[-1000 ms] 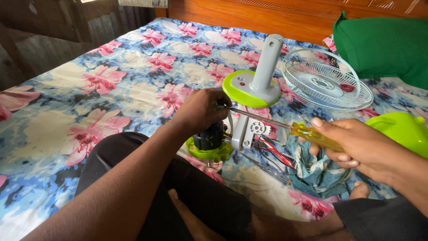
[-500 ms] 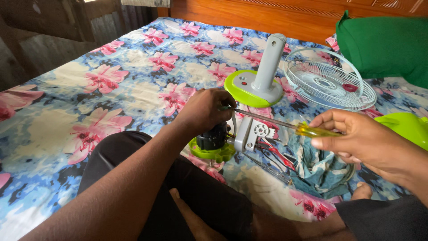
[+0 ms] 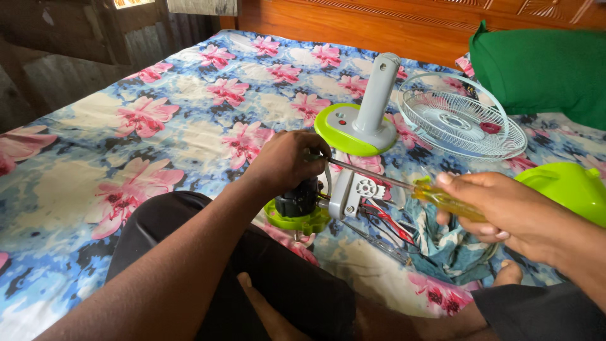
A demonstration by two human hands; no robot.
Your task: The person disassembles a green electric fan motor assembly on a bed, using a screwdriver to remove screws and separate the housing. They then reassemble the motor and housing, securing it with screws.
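Black fan motor (image 3: 298,197) on green mount, yellow-handled screwdriver (image 3: 410,187) tip against it

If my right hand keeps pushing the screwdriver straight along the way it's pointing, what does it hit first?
Probably the left hand gripping the fan motor: the screwdriver in the right hand has its tip right at those fingers, though depth is unclear.

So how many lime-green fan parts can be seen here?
3: the stand base behind the left hand, the motor housing ring under it, and the rear cover at right.

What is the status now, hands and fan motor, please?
Left hand grips black fan motor. Right hand holds yellow screwdriver, tip at left hand. Loose wires lie beside the motor.
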